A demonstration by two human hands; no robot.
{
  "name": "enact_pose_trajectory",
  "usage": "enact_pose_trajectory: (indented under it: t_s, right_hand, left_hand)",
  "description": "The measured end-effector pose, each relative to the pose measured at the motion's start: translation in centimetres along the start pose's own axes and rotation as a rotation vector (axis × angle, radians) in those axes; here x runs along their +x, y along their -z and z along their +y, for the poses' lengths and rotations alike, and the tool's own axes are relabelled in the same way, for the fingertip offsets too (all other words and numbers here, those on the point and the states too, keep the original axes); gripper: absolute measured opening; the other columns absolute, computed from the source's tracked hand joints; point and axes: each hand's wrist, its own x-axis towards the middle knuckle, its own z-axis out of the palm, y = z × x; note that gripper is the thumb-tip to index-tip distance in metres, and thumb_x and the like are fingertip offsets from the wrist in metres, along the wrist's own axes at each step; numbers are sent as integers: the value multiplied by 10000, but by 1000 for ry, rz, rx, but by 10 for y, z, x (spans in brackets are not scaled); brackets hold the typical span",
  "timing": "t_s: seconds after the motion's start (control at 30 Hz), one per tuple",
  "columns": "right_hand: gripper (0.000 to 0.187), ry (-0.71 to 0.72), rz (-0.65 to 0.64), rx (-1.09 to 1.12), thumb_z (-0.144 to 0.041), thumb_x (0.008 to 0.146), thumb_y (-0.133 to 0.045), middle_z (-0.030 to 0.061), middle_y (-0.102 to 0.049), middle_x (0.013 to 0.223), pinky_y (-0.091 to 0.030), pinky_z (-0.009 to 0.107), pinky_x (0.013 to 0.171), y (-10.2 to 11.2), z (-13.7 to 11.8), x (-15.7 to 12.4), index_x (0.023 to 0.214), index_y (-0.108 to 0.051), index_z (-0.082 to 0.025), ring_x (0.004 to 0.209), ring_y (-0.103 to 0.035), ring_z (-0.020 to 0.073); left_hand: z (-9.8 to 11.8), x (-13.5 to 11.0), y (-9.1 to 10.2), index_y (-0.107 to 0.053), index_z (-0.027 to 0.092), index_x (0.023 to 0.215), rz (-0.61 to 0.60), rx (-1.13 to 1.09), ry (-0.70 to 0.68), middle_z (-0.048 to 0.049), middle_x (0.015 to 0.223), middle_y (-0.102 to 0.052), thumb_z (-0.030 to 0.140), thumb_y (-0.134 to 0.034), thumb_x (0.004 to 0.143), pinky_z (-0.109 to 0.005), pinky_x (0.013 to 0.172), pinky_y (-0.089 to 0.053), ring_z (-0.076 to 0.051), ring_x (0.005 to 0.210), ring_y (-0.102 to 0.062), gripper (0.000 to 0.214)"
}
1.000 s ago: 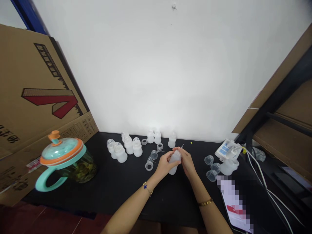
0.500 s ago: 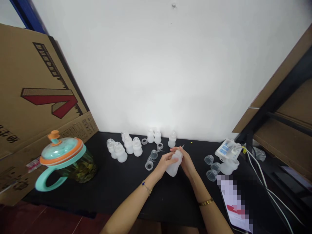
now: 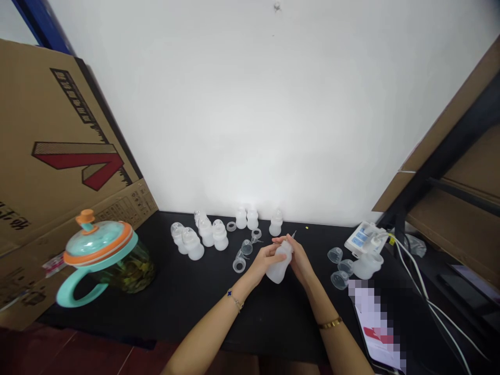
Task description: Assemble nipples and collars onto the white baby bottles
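Note:
A translucent white baby bottle [image 3: 278,266] is tilted between my hands above the black table, its base toward me. My left hand [image 3: 266,260] is closed around its body, thumb across the side. Around the neck end of the same bottle curl the fingers of my right hand [image 3: 299,260]. A thin pale tip [image 3: 294,235] sticks out past the right fingers; what it belongs to is hidden. To the left of my hands lie a clear cap [image 3: 246,247] and loose white rings [image 3: 239,265]. One bottle [image 3: 275,224] stands upright just beyond them.
Several capped bottles [image 3: 192,245] stand at left, and two more bottles [image 3: 252,217] by the wall. A teal-lidded jug [image 3: 105,255] is far left. Clear domes [image 3: 339,279], a white bottle [image 3: 367,265], a power strip [image 3: 365,238], cables and a phone [image 3: 377,333] are at right.

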Motion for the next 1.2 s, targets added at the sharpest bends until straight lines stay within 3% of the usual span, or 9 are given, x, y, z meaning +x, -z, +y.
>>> enact_pose_trajectory:
  t_s: [0.3, 0.67, 1.2]
  right_hand:
    - [478, 44, 25, 9, -676, 759, -664, 93, -757, 1070, -507, 362, 773, 1, 2, 2, 826, -765, -214, 962, -682, 305]
    - [447, 67, 42, 19, -653, 747, -694, 85, -766, 969, -490, 374, 828, 3, 3, 5, 792, -769, -215, 905, -682, 282]
    - [410, 78, 56, -25, -611, 780, -669, 65, -762, 967, -471, 337, 791, 5, 6, 7, 799, -776, -216, 885, -660, 261]
  left_hand:
    - [-2, 1, -1, -723, 141, 1134, -2, 12, -22, -122, 1052, -741, 407, -847, 685, -358, 865, -499, -281, 957, -687, 536]
    - [-3, 2, -1, -734, 131, 1125, 9, 62, -39, -128, 1082, -742, 435, -854, 673, -379, 901, -497, -300, 994, -686, 558]
    - [-10, 7, 2, -719, 106, 1142, -1, 96, -74, -143, 1120, -734, 402, -851, 681, -388, 927, -494, -314, 1032, -680, 564]
